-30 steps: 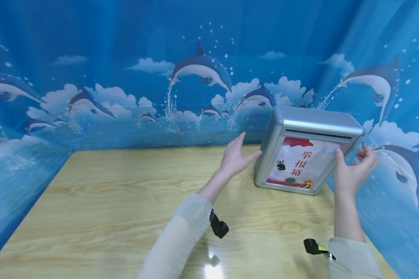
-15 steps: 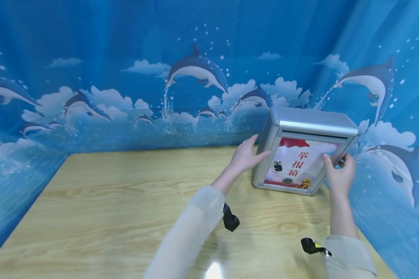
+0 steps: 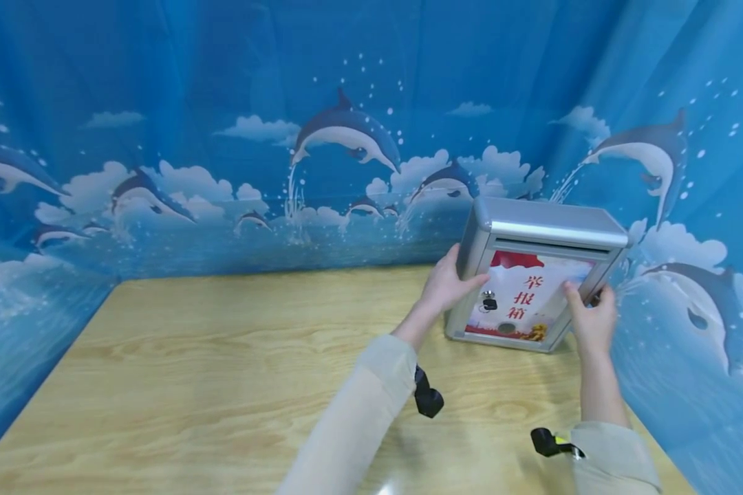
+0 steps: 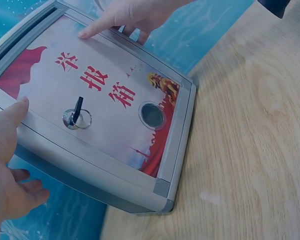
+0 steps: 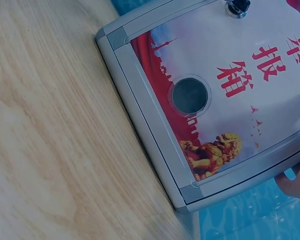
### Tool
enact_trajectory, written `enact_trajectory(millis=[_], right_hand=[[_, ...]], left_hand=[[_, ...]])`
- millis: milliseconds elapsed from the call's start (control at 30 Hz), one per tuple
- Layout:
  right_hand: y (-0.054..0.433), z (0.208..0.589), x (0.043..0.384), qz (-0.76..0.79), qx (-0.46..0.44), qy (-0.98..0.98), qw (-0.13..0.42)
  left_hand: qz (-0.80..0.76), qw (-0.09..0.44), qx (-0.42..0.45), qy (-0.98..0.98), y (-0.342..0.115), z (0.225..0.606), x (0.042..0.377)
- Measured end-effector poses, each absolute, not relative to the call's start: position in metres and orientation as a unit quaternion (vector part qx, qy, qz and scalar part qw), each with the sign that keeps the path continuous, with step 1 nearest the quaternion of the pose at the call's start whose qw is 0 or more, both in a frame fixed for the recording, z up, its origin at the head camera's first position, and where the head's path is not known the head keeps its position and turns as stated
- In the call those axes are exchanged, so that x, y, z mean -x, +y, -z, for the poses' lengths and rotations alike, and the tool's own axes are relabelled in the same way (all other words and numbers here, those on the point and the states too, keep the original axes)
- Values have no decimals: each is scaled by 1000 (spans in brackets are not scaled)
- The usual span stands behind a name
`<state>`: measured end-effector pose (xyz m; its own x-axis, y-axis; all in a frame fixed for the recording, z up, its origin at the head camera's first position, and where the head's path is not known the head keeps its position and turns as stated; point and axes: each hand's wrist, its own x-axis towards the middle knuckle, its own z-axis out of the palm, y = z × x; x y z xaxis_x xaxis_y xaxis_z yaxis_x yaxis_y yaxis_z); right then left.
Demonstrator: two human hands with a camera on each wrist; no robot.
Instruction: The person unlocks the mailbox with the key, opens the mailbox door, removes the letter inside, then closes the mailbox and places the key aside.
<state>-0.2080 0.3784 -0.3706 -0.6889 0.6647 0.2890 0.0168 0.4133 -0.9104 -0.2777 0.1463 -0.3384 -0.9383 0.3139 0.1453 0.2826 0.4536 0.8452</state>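
Note:
A silver metal report box (image 3: 535, 234) with a slot near its top and red lettering stands upright on the wooden table, toward the back right. A key (image 4: 77, 111) with a ring sits in its front lock. My left hand (image 3: 444, 282) holds the box's left side, thumb on the front frame and fingers round the side. On the opposite side my right hand (image 3: 593, 320) grips the edge, its thumb pressed on the printed front panel and its fingers partly hidden behind. A round window (image 5: 190, 95) shows low on the panel.
The wood-grain table (image 3: 223, 371) spreads out to the left and front. A blue dolphin-print curtain (image 3: 254, 137) hangs behind and along the right side, close to the box. Black wrist cameras (image 3: 429, 399) stick out from both sleeves.
My left hand has moved right onto the box's left side. My right hand has come in leftward and closed round the right edge. The box still stands on the table.

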Motion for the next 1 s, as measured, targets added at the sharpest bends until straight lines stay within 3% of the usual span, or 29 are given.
enact_trajectory(millis=[400, 700, 1000], right_hand=[[382, 377, 211, -508, 223, -761, 337], [379, 381, 213, -562, 203, -714, 365], [381, 381, 213, -588, 205, -699, 352]], left_hand=[[-521, 48, -168, 836, 155, 345, 278], [-535, 20, -157, 830, 162, 350, 279], [-540, 8, -136, 831, 165, 350, 278]])
